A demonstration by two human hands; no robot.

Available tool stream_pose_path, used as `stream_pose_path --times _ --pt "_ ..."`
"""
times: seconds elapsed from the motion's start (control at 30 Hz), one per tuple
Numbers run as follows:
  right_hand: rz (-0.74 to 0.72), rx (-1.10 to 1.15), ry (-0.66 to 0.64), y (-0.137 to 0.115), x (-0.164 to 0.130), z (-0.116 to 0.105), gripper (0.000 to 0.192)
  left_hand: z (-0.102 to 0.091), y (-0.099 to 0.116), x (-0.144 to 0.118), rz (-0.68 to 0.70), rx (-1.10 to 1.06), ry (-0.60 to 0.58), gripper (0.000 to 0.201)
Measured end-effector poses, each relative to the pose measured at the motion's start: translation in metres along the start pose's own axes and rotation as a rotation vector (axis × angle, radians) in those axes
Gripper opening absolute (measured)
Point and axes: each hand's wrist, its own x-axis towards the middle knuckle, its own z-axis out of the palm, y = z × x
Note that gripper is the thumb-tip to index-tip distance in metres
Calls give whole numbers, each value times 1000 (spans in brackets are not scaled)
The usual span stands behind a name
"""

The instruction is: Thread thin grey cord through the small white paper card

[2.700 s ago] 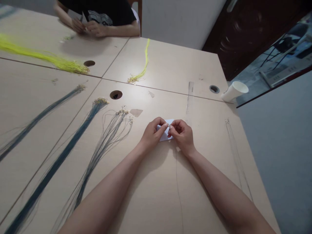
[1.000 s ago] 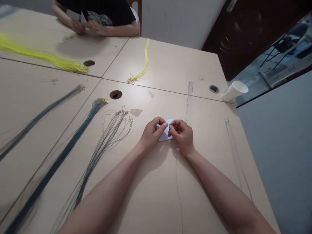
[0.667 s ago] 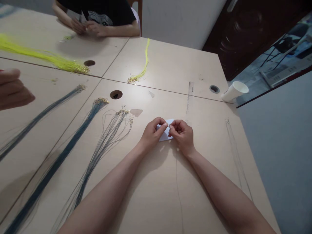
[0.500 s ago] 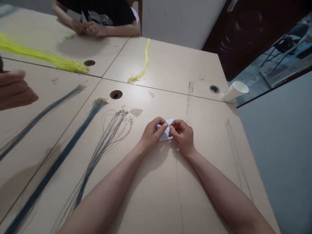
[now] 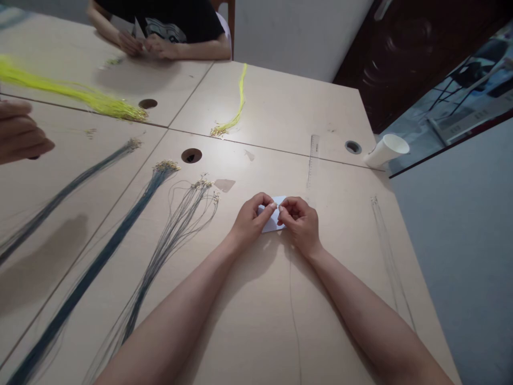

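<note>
Now I see both hands meeting a little right of the middle of the bench (image 5: 256, 331), fingertips nearly touching. My left hand (image 5: 249, 222) has its grip narrow, pinching the upper edge of a small pale blue card (image 5: 273, 221). My right hand (image 5: 300, 223) also has a narrow grip, closed on something very small against that card; it is too tiny to say what, but a thin cord (image 5: 292, 291) runs from under this hand toward the near edge of the bench, so probably it is the end of that cord. The card is lifted slightly and held between the two hands, I think so that the fingers can work on both of its sides.

Toward the left edge lie long dark blue cord bundles (image 5: 92, 270) and a looser grey cord bundle (image 5: 172, 230), all spread straight, likely to avoid tangling. Yellow cords (image 5: 236, 109) lie toward the far edge. A clear ruler (image 5: 312, 158) and a tipped paper cup (image 5: 385, 151) are near the right edge. Another person's hand (image 5: 20, 136) hovers at the left edge, and a third person's hands (image 5: 144, 45) work at the far edge.
</note>
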Motion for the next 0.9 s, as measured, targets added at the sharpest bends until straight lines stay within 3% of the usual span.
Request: stream_pose_path --times 0.9 --pt "25 5 1 3 0 1 7 0 -1 1 3 -24 17 20"
